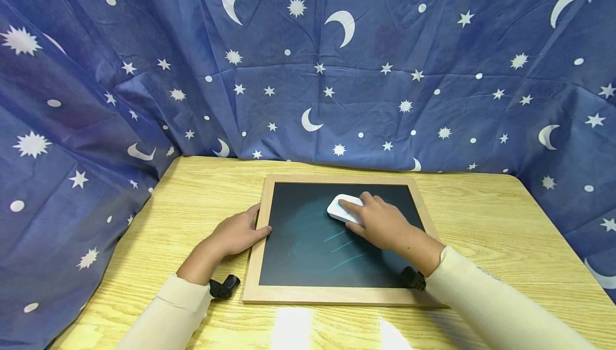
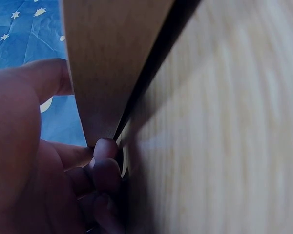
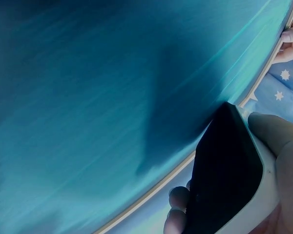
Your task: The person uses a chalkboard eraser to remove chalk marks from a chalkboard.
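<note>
A chalkboard [image 1: 298, 270] with a light wooden frame lies on the table. My left hand [image 1: 238, 233] grips its left side, thumb on top of the frame; the left wrist view has the fingertips curled at the wooden edge [image 2: 107, 58]. Over the upper right of the dark surface, my right hand [image 1: 382, 223] holds a white chalkboard eraser [image 1: 338, 212], index finger laid across its top. The eraser's black pad [image 3: 224, 175] faces the board in the right wrist view; whether it touches fully I cannot tell. Several pale green chalk lines [image 1: 342, 247] show below it, with faint smears to the left.
The wood-grain table [image 1: 500, 222] extends on both sides of the board. A blue curtain [image 1: 289, 83] with moons and stars hangs behind and at the sides. Black wrist cameras, one [image 1: 224, 287] at the left cuff, sit under both wrists. Bright light patches fall near the front.
</note>
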